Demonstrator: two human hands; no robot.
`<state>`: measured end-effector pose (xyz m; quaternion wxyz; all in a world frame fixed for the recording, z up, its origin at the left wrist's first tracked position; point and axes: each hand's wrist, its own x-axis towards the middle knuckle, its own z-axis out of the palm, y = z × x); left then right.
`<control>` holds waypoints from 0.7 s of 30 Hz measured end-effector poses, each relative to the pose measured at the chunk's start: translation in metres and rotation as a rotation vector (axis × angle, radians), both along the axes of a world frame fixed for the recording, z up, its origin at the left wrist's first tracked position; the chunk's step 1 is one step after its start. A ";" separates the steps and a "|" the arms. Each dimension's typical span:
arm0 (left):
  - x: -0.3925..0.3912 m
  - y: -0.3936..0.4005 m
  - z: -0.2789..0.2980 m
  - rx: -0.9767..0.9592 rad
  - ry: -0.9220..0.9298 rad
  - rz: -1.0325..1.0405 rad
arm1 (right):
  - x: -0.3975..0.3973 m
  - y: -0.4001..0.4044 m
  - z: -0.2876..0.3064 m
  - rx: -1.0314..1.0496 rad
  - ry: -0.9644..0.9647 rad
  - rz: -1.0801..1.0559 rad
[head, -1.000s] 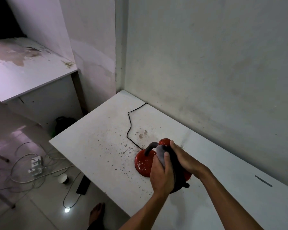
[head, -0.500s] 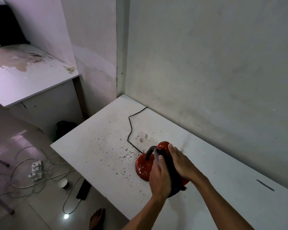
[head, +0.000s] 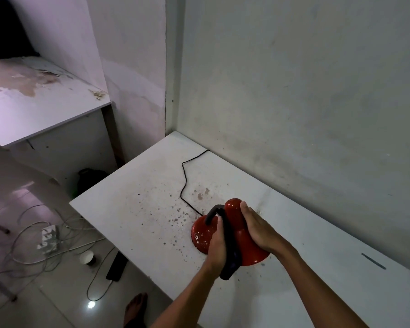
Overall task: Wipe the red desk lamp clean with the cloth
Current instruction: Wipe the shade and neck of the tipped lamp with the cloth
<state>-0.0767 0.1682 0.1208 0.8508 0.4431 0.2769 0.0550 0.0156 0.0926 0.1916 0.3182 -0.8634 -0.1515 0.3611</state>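
The red desk lamp [head: 237, 210] stands on a speckled white table [head: 137, 197], its shade tipped down over the round red base [head: 200, 235]. A black bent neck [head: 212, 212] rises from the base. My left hand [head: 217, 248] is closed around a dark cloth [head: 229, 268], which lies pressed along the shade's left side and hangs out below my fist. On the right side of the shade, my right hand [head: 258, 232] grips it with fingers spread over the top.
The lamp's black cord [head: 184, 181] runs back to the wall [head: 294, 114] just behind the table. A dark mark [head: 373, 261] lies at the table's right. Below the left edge are floor cables, a power strip [head: 48, 237], a cup [head: 87, 258] and a bare foot [head: 135, 308].
My left hand and the cloth have shifted slightly along the shade, baring more red between my hands. The right hand keeps its hold. The view has tilted a little.
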 end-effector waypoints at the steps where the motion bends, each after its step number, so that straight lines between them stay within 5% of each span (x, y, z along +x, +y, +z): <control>1: 0.001 0.005 0.002 -0.038 0.002 -0.041 | -0.001 0.001 0.000 0.004 0.001 0.002; 7: 0.004 0.003 -0.003 -0.051 0.033 -0.014 | 0.003 0.002 -0.004 -0.016 -0.019 -0.001; 17: 0.006 -0.041 0.021 0.569 0.205 0.338 | 0.004 0.006 -0.009 -0.039 -0.018 -0.015; 21: 0.005 -0.032 0.015 0.486 0.124 0.266 | 0.005 0.002 -0.007 -0.036 -0.009 -0.015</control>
